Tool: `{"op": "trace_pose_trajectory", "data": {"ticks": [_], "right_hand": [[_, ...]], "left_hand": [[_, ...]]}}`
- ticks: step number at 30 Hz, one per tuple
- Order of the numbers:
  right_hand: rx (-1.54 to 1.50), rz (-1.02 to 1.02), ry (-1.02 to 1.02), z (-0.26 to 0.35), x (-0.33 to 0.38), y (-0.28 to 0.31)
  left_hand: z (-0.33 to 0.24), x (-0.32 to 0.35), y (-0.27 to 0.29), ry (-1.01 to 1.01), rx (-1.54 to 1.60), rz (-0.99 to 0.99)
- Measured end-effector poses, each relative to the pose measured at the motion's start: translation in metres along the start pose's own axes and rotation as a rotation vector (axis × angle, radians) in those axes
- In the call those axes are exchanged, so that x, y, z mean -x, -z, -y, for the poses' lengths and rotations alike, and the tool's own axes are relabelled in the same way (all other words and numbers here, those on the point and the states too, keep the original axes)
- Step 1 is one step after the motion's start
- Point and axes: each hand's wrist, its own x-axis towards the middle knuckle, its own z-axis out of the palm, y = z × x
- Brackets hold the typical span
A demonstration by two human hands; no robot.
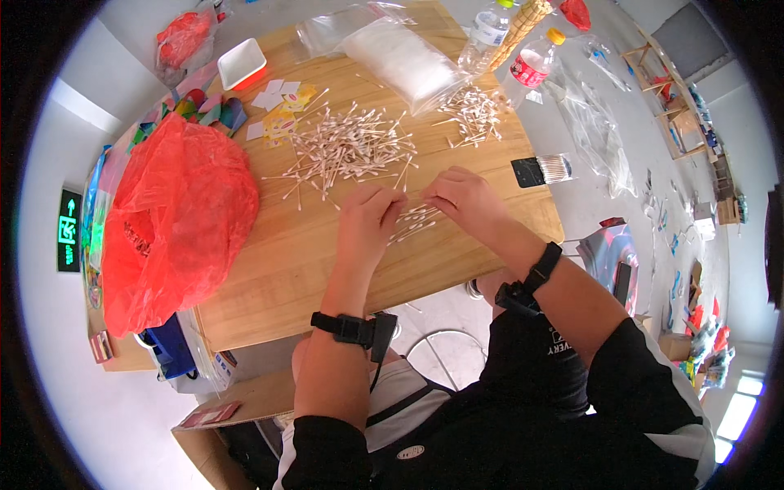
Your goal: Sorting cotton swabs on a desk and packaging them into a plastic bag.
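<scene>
A small row of white cotton swabs (415,225) lies on the wooden table (310,269), just below and between my hands. My left hand (371,214) is closed in a pinch at the left end of this row. Facing it from the right, my right hand (467,200) pinches its thumb and fingers together close to the swabs. Whatever sits between the fingertips of either hand is too small to make out. Beyond my left hand spreads a big loose pile of cotton swabs (351,145). A smaller pile of swabs (474,114) is at the far right.
A red plastic bag (184,220) bulges on the left, near paper cards (282,114) and a white tray (242,64). Clear bags (404,61) and two bottles (486,37) (535,65) stand at the back. A black-ended swab pack (543,170) lies at the right edge.
</scene>
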Motion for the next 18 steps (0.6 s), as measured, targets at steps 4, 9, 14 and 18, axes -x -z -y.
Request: {"op": "trace_pose_trajectory", "data": {"ticks": [4,9,14,18], "right_hand": [[-0.015,0.039,0.053,-0.003,-0.001,0.0],[-0.007,0.1,0.04,0.0,-0.003,0.004],[0.094,0.053,0.065,-0.007,-0.003,-0.002],[0.028,-0.052,-0.139,-0.011,0.004,-0.008]], "left_hand": [[0.002,0.001,0.001,-0.013,0.031,0.023],[0.001,0.001,0.004,-0.014,0.023,0.068],[0.006,0.004,-0.001,0.106,0.012,0.015],[0.008,0.005,0.001,0.157,-0.103,0.011]]}}
